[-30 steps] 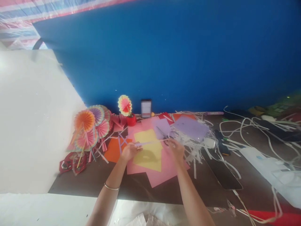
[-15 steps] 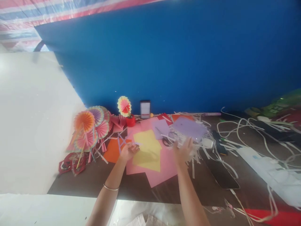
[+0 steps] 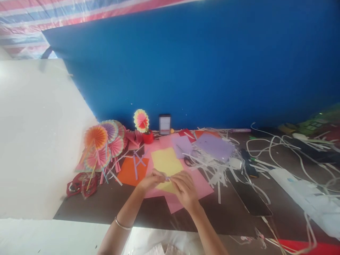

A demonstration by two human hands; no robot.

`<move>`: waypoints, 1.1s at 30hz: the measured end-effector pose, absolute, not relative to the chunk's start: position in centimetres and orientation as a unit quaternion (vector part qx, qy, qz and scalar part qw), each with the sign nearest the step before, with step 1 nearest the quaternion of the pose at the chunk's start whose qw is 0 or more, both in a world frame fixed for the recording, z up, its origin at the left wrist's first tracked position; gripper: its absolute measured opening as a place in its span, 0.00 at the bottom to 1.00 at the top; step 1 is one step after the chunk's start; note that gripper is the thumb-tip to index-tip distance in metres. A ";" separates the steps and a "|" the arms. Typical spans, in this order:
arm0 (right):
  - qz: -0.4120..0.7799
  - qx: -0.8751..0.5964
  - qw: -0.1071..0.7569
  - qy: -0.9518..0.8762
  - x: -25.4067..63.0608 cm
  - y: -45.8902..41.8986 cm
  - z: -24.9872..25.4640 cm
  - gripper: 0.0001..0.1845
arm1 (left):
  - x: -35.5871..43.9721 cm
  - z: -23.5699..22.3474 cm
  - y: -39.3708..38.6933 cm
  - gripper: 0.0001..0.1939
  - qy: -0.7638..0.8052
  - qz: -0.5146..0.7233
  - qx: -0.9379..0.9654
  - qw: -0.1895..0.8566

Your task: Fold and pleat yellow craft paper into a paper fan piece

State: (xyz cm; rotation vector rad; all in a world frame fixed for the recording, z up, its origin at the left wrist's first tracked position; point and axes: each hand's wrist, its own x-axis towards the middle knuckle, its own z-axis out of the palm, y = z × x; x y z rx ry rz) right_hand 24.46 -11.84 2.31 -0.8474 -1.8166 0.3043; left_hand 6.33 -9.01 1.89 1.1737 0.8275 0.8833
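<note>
Paper strip [image 3: 168, 179] pinched by left hand [image 3: 152, 180] and right hand [image 3: 186, 187]; upright screen [image 3: 165, 125] illegible.

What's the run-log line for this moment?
left hand: pinching small lilac piece | right hand: pinching same piece | beneath: yellow sheet | left side: orange sheet

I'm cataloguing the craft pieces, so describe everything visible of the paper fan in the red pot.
The fan is a round, pleated disc, apparently folded paper: pale yellow zigzag rim, pink inside, redder at lower centre. A thin stick crosses its lower front toward the small red pot. It stands upright and open before the blue panel; neither the left hand nor the right hand touches it. Finer details are blurred.
</note>
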 end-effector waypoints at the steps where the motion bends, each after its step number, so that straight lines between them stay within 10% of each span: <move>1: 0.155 -0.376 0.543 -0.735 24.6 -11.9 2.3 0.08 | 5.9 1.7 -8.7 0.16 0.390 0.376 0.537 0.646; 9: 0.478 -0.479 0.611 -0.410 27.4 -10.3 2.6 0.13 | 5.2 0.7 -3.7 0.16 0.733 0.226 0.621 0.160; 33: 0.623 -0.433 0.547 -0.354 30.0 -10.2 2.7 0.09 | 6.5 -1.7 -3.5 0.12 0.753 0.188 0.612 0.154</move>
